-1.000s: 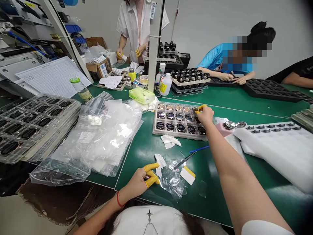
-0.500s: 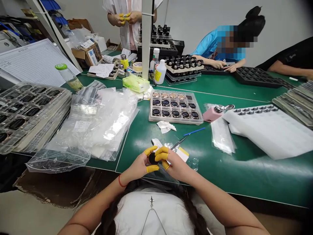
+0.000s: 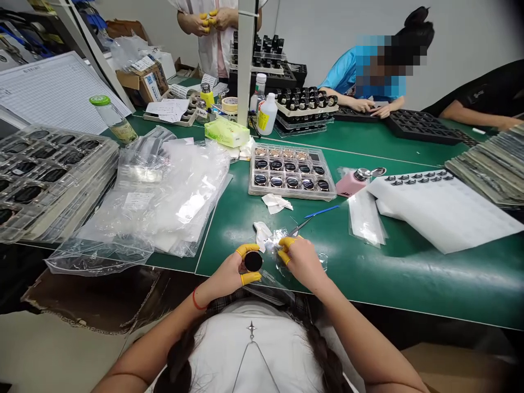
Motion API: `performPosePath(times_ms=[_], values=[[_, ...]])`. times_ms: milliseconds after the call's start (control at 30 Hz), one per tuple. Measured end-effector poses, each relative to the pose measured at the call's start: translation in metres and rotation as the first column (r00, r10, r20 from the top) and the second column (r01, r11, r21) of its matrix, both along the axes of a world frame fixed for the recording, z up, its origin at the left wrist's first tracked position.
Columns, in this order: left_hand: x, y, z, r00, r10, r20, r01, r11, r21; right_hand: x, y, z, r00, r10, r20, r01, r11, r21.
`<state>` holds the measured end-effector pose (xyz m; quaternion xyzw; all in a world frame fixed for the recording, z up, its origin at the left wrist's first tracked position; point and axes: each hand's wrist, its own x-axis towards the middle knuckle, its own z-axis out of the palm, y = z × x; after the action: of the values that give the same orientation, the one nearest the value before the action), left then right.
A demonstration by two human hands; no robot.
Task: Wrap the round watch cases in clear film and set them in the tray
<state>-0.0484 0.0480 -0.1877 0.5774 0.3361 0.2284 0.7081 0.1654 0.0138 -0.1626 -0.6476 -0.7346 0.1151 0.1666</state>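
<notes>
My left hand, in yellow finger cots, grips a round black watch head by its edge, between thumb and fingers, with the dark face showing. My right hand, also in yellow cots, is apart from it to the right. Its fingers are curled together over crinkled clear film; what they hold, if anything, is hidden. Tweezers lie just beyond those fingertips, next to a blue stick. A crumpled white tissue rests to the left of the film.
A clear tray of watch heads stands ahead. Plastic bags and stacked trays occupy the left. To the right are a pink pump bottle and white foam sheeting. Co-workers sit and stand across the green table.
My right hand has left the watch head and moved right, over the clear film. My left hand still holds the watch head, now in fuller view. The camera view has shifted slightly.
</notes>
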Motion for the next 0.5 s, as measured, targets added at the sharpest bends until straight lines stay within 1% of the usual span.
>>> performPosePath(times_ms=[33, 67, 100, 167, 200, 267, 333, 367, 433, 500], values=[[-0.003, 0.000, -0.001, 1.000, -0.003, 0.009, 0.003, 1.000, -0.021, 0.002, 0.003, -0.002, 0.995, -0.020, 0.102, 0.018, 1.000, 0.015], [-0.005, -0.001, -0.001, 1.000, -0.013, 0.020, 0.014, 0.999, -0.038, 0.002, 0.007, -0.004, 0.985, -0.031, 0.167, 0.023, 0.999, 0.046], [-0.007, -0.001, -0.001, 0.999, -0.019, 0.031, 0.021, 0.999, -0.050, -0.001, 0.012, -0.005, 0.981, -0.040, 0.190, 0.024, 0.996, 0.089], [-0.008, -0.001, 0.000, 0.999, -0.019, 0.047, 0.022, 0.998, -0.054, -0.011, 0.027, -0.008, 0.986, -0.071, 0.152, 0.043, 0.983, 0.176], [-0.008, -0.001, 0.002, 0.999, -0.013, 0.049, 0.015, 0.999, -0.052, -0.017, 0.035, -0.010, 0.989, -0.075, 0.128, 0.050, 0.980, 0.192], [-0.009, 0.000, 0.005, 0.999, 0.008, 0.036, -0.007, 0.999, -0.050, -0.027, 0.050, -0.014, 0.991, -0.056, 0.122, 0.038, 0.989, 0.145], [-0.010, 0.000, 0.008, 1.000, 0.028, 0.010, -0.027, 0.998, -0.064, -0.033, 0.056, -0.014, 0.992, -0.017, 0.125, 0.009, 0.998, 0.070], [-0.011, 0.000, 0.010, 0.999, 0.041, 0.002, -0.041, 0.996, -0.076, -0.035, 0.055, -0.013, 0.995, 0.002, 0.099, -0.008, 0.998, 0.064], [-0.014, 0.002, 0.012, 0.998, 0.066, 0.002, -0.065, 0.994, -0.088, -0.039, 0.043, -0.007, 0.996, 0.084, -0.007, -0.082, 0.988, 0.132], [-0.016, 0.003, 0.012, 0.997, 0.081, -0.013, -0.081, 0.996, -0.030, -0.045, 0.026, 0.000, 0.961, 0.257, -0.099, -0.229, 0.946, 0.228]])
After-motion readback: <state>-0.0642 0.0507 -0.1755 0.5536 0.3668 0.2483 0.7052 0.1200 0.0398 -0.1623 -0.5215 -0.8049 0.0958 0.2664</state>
